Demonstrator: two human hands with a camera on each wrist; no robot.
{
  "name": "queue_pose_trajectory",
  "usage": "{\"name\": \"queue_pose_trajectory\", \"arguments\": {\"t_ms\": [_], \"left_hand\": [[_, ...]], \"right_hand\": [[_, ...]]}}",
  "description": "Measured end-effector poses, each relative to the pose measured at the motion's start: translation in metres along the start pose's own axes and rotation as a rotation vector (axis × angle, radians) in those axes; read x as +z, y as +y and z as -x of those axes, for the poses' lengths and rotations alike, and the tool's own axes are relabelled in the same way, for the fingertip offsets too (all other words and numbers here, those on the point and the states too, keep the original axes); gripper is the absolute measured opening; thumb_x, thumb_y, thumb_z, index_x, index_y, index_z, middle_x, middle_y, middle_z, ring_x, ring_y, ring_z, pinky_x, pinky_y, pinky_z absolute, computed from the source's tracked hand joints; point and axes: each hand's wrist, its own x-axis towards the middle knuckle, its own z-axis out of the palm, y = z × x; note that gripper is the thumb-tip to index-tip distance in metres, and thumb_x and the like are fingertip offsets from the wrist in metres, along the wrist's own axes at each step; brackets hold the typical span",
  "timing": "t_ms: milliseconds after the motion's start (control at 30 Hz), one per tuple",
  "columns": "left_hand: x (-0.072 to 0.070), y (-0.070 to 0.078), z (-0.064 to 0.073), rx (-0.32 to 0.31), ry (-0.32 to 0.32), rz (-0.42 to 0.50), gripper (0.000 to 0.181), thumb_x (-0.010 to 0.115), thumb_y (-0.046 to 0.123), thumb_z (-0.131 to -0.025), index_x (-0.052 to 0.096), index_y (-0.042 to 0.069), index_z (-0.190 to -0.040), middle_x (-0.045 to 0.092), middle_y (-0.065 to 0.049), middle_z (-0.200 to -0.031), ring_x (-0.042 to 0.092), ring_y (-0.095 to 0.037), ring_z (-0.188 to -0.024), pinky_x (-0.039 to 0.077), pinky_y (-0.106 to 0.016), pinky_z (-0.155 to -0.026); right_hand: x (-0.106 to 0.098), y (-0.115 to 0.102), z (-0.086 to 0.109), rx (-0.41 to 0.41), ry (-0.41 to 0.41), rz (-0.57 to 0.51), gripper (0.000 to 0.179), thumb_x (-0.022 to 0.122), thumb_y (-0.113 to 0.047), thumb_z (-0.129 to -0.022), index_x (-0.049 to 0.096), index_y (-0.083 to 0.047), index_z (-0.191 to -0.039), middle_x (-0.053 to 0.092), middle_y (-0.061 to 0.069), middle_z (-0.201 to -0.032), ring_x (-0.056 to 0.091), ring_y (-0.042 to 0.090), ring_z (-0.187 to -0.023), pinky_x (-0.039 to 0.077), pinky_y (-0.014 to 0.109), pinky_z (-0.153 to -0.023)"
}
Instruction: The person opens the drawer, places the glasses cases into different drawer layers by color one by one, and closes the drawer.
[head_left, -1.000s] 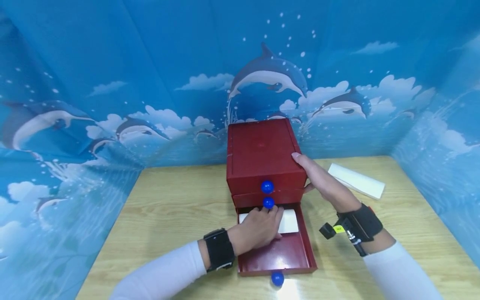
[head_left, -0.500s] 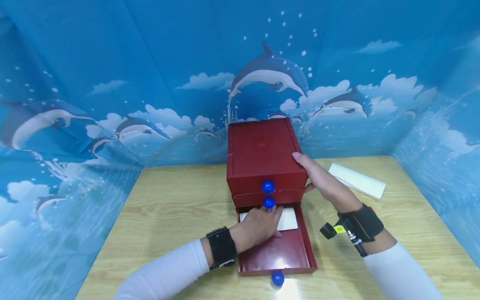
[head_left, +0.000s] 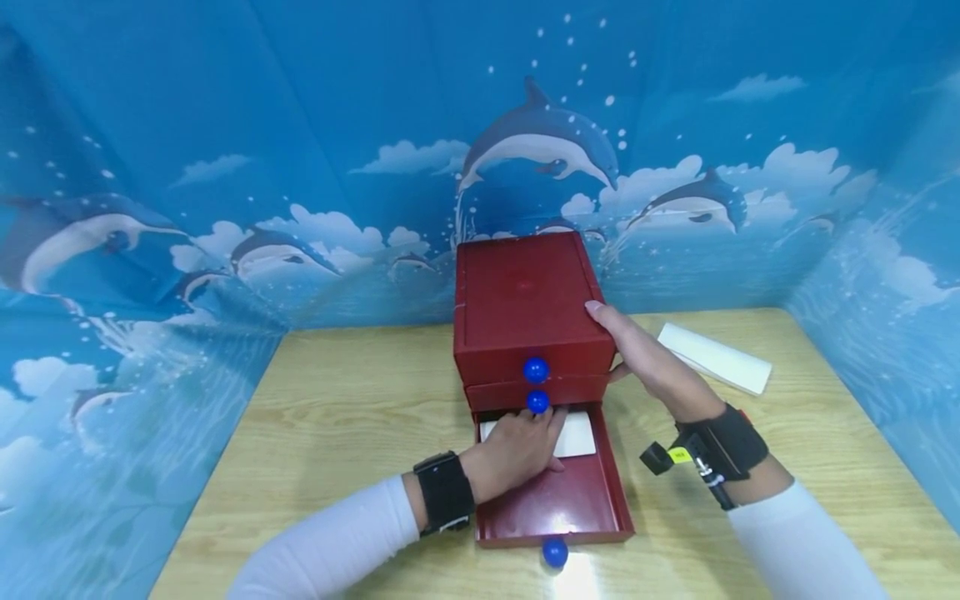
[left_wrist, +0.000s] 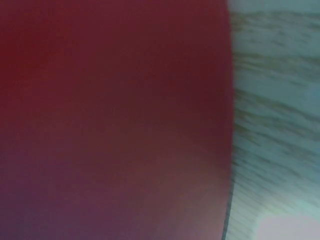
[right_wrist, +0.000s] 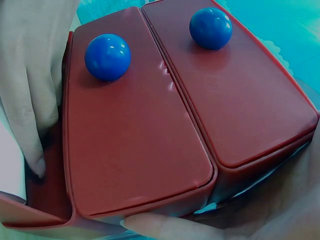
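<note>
A dark red box of stacked drawers (head_left: pixel 525 300) with blue ball knobs stands on the table. Its lowest drawer (head_left: pixel 551 504) is pulled out towards me, and a flat white rectangular piece (head_left: pixel 576 435) lies at the drawer's rear. My left hand (head_left: pixel 517 450) reaches into this drawer over the white piece; in the right wrist view its fingers (right_wrist: pixel 22 100) extend down beside that piece, fingertips at the drawer's floor. My right hand (head_left: pixel 648 358) holds the box's right side, thumb on the top edge and fingers along the side. The left wrist view is mostly blurred red.
Another flat white piece (head_left: pixel 716 358) lies on the wooden table (head_left: pixel 352 392) to the right of the box. A blue dolphin-print curtain (head_left: pixel 337 167) encloses the back and sides. The drawer's blue knob (head_left: pixel 555 552) juts out at the front.
The left hand and the white piece under it have slid slightly deeper into the drawer. The right hand keeps its place on the box.
</note>
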Motion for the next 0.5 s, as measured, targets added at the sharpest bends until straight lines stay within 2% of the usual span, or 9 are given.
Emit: {"name": "queue_pose_trajectory", "arguments": {"t_ms": [200, 267, 333, 500], "left_hand": [[-0.004, 0.000, 0.000, 0.002, 0.045, -0.027, 0.080, 0.051, 0.071, -0.096, 0.051, 0.009, -0.148, 0.070, 0.001, -0.117, 0.067, -0.008, -0.083, 0.059, -0.022, -0.062], [-0.007, 0.001, 0.001, 0.003, 0.040, -0.029, 0.083, 0.050, 0.072, -0.096, 0.049, 0.009, -0.150, 0.069, 0.001, -0.120, 0.068, -0.009, -0.087, 0.059, -0.022, -0.065], [-0.012, 0.002, 0.001, 0.003, 0.002, -0.008, 0.086, 0.049, 0.072, -0.096, 0.046, 0.008, -0.154, 0.068, -0.001, -0.127, 0.070, -0.011, -0.093, 0.061, -0.024, -0.071], [-0.033, 0.005, 0.001, 0.030, -0.162, 0.077, 0.085, 0.044, 0.068, -0.101, 0.037, 0.006, -0.159, 0.056, -0.008, -0.149, 0.069, -0.020, -0.119, 0.060, -0.031, -0.095]], "right_hand": [[0.000, -0.001, 0.000, 0.004, 0.013, 0.006, 0.078, 0.028, -0.068, -0.104, 0.032, -0.012, -0.158, 0.052, 0.025, -0.142, 0.057, 0.032, -0.116, 0.062, 0.049, -0.078], [0.000, 0.000, 0.000, 0.003, 0.017, 0.008, 0.078, 0.028, -0.068, -0.104, 0.032, -0.012, -0.158, 0.052, 0.025, -0.142, 0.057, 0.032, -0.115, 0.062, 0.049, -0.077], [0.000, 0.000, 0.000, -0.002, 0.020, 0.012, 0.078, 0.028, -0.068, -0.104, 0.033, -0.012, -0.157, 0.053, 0.025, -0.141, 0.057, 0.031, -0.114, 0.062, 0.049, -0.076], [0.000, 0.002, 0.000, -0.016, 0.018, 0.010, 0.077, 0.029, -0.068, -0.104, 0.035, -0.012, -0.156, 0.054, 0.024, -0.139, 0.058, 0.032, -0.113, 0.062, 0.049, -0.075]]}}
